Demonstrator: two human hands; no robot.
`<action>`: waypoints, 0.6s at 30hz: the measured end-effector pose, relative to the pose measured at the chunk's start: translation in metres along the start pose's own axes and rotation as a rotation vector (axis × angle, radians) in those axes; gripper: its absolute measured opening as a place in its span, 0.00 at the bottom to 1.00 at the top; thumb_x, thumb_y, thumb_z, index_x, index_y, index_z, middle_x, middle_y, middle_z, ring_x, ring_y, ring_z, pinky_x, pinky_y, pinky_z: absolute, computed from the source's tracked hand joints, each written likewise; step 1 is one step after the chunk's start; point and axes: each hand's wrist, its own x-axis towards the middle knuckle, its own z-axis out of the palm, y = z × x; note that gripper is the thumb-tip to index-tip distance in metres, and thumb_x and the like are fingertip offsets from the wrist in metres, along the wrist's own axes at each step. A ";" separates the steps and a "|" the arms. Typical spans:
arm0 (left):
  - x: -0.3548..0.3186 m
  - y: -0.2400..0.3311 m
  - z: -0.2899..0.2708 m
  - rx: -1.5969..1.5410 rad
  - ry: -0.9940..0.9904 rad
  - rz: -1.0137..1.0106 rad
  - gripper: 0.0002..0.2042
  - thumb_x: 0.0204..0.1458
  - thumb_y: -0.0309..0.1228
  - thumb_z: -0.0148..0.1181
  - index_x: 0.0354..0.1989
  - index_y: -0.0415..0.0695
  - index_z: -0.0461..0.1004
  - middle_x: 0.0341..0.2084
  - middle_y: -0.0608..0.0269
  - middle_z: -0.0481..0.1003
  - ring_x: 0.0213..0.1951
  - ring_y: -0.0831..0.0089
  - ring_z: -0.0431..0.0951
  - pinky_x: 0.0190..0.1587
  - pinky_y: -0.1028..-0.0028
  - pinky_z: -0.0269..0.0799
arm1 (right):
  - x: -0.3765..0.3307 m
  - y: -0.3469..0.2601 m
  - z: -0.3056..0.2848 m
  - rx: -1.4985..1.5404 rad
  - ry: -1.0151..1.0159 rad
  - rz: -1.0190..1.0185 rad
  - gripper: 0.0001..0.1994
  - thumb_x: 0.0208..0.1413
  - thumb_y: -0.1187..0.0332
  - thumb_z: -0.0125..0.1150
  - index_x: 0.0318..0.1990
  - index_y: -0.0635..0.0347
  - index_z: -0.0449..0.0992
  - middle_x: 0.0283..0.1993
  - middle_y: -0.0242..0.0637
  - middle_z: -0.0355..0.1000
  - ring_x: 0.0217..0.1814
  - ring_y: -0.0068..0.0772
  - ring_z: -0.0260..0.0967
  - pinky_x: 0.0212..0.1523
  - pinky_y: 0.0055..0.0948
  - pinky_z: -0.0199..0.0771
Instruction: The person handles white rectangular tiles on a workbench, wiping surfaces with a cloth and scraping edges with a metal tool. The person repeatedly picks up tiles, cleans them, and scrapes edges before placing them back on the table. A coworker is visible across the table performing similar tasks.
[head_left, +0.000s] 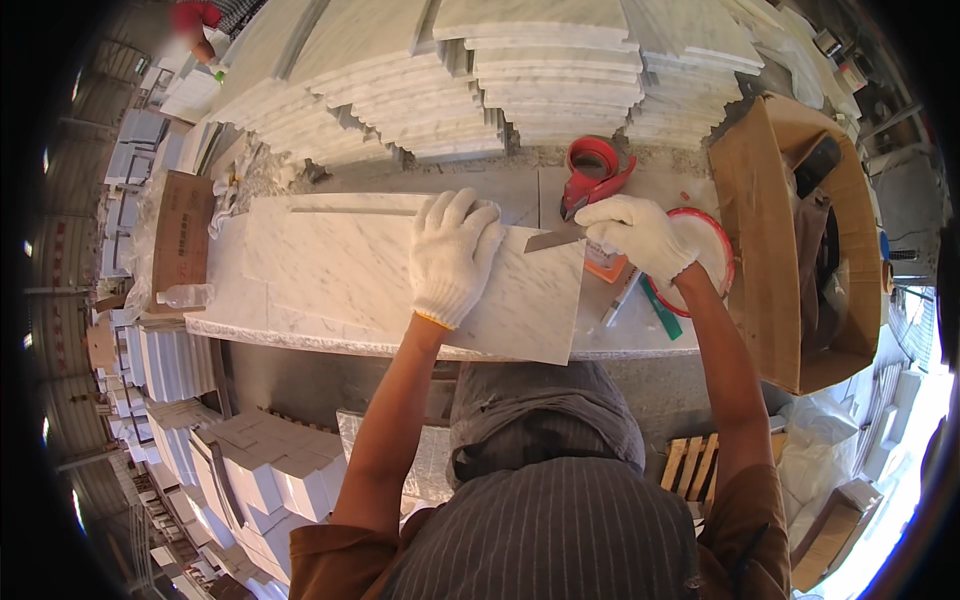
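A white marble slab, grey-veined, lies on the bench before me, its near right corner past the bench's front edge. My left hand, in a white knit glove, rests on it, with bent fingers closed at its far edge; the fingertips are hidden. A thin grey strip or groove runs along the far side toward this hand. My right hand, also gloved, is closed around a flat grey blade, which points left over the slab's far right corner. Its handle end is hidden in the glove.
Beyond the hands sits a red tape dispenser. Beside my right hand are a round red-rimmed lid, an orange-labelled packet, a marker and a green strip. A cardboard box stands right; marble stacks rise behind.
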 end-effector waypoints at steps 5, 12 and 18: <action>0.000 -0.001 0.001 0.019 0.015 0.007 0.11 0.57 0.36 0.61 0.43 0.44 0.82 0.51 0.58 0.77 0.56 0.54 0.72 0.61 0.56 0.65 | 0.005 0.003 0.003 -0.082 0.025 -0.130 0.14 0.61 0.67 0.59 0.50 0.63 0.82 0.42 0.38 0.81 0.41 0.27 0.75 0.45 0.27 0.74; 0.001 0.000 0.000 0.004 0.005 -0.006 0.11 0.57 0.36 0.61 0.42 0.45 0.82 0.51 0.57 0.77 0.56 0.54 0.73 0.61 0.56 0.65 | -0.001 -0.004 0.005 -0.030 0.017 -0.057 0.15 0.61 0.67 0.58 0.50 0.64 0.82 0.45 0.41 0.81 0.45 0.31 0.77 0.49 0.28 0.74; 0.000 0.000 0.002 0.020 0.023 0.003 0.11 0.57 0.36 0.61 0.42 0.44 0.82 0.51 0.57 0.77 0.56 0.53 0.73 0.61 0.56 0.65 | -0.014 0.007 0.006 0.056 0.011 0.031 0.16 0.60 0.68 0.58 0.52 0.65 0.81 0.43 0.41 0.81 0.42 0.30 0.76 0.46 0.27 0.74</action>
